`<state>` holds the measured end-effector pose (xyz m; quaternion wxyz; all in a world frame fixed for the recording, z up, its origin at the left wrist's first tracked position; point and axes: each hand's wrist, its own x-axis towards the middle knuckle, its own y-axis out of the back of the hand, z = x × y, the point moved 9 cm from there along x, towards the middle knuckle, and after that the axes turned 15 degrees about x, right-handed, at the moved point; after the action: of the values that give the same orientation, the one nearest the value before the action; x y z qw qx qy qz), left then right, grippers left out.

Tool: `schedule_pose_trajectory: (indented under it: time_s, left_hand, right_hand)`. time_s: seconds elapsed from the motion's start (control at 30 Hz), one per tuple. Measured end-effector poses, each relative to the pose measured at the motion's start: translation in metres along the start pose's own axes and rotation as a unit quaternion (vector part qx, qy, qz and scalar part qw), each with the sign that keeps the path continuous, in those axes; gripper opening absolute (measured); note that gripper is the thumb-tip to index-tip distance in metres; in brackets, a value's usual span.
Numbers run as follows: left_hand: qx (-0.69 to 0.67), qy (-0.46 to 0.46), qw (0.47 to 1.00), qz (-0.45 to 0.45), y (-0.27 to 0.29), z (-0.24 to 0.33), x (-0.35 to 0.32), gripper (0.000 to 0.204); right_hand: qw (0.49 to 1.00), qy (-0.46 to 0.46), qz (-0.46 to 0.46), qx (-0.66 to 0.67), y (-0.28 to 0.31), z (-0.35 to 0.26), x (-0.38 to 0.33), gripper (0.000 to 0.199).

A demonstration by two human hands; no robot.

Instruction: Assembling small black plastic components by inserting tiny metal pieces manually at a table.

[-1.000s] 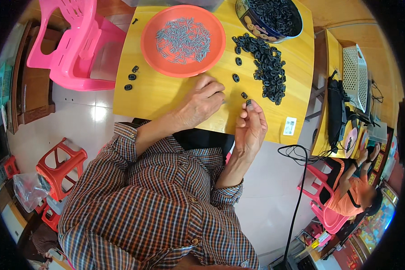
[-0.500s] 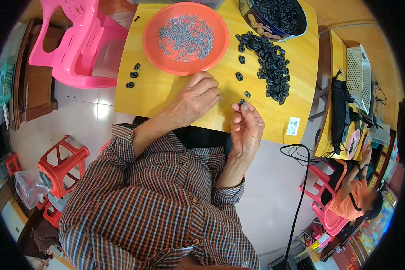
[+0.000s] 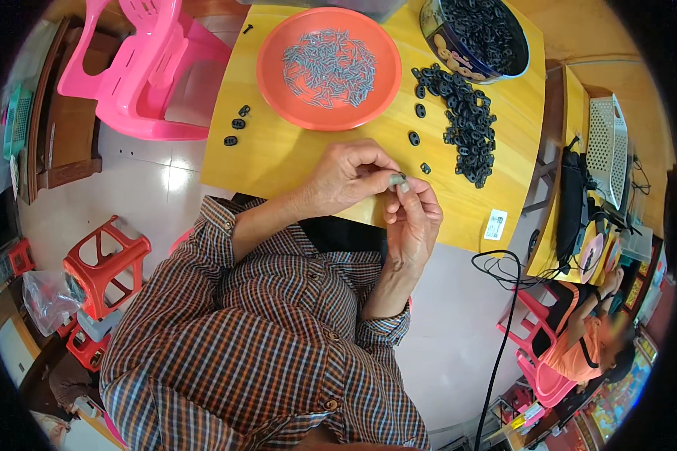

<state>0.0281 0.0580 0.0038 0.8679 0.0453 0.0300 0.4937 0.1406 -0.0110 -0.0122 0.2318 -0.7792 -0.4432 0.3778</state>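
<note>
My left hand [image 3: 347,178] and my right hand [image 3: 414,218] meet over the near edge of the yellow table [image 3: 293,154]. Their fingertips pinch a small grey metal pin [image 3: 397,179] together; a black part may be hidden in my right fingers. An orange plate [image 3: 278,90] heaped with several grey metal pins stands just beyond my left hand. To the right lies a pile of small black plastic parts [image 3: 466,128]. A round tin [image 3: 480,34] full of black parts stands at the far right corner.
A few loose black parts [image 3: 235,130] lie at the table's left edge. A pink plastic chair [image 3: 154,68] stands left of the table, red stools [image 3: 101,263] near my left side. Another person [image 3: 587,342] sits at lower right by a black cable [image 3: 504,316].
My two hands have come together at the table's near edge. The left hand moved right and toward me with a pin; the right hand rose slightly to meet it.
</note>
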Motion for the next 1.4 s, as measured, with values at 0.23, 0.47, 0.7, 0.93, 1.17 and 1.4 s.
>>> schedule_pose_trajectory:
  time_s: [0.23,0.47,0.7,0.93,1.17,1.4]
  left_hand:
    - [-0.097,0.081,0.992,-0.029,-0.004,-0.017,0.000,0.011]
    - [-0.163,0.152,0.972,-0.071,-0.001,-0.023,-0.001,0.017]
    - [-0.240,0.175,0.952,-0.070,0.006,-0.013,-0.003,0.016]
    - [-0.179,0.185,0.963,-0.084,0.013,-0.011,-0.004,0.023]
    - [0.401,-0.143,0.877,0.225,0.091,0.056,-0.006,0.022]
    - [0.550,-0.142,0.804,0.177,0.089,0.056,0.000,0.043]
  right_hand:
    - [0.995,0.036,0.011,-0.092,-0.006,-0.006,-0.002,0.010]
    - [0.939,0.193,-0.054,-0.278,-0.030,-0.026,-0.010,0.012]
    - [0.795,0.327,-0.154,-0.486,-0.064,-0.030,-0.022,0.020]
    - [0.785,0.358,-0.113,-0.492,-0.074,-0.025,-0.022,0.012]
    - [0.862,0.299,-0.070,-0.402,-0.054,-0.020,-0.007,0.005]
    - [0.862,0.270,-0.057,-0.425,-0.050,-0.016,-0.001,0.006]
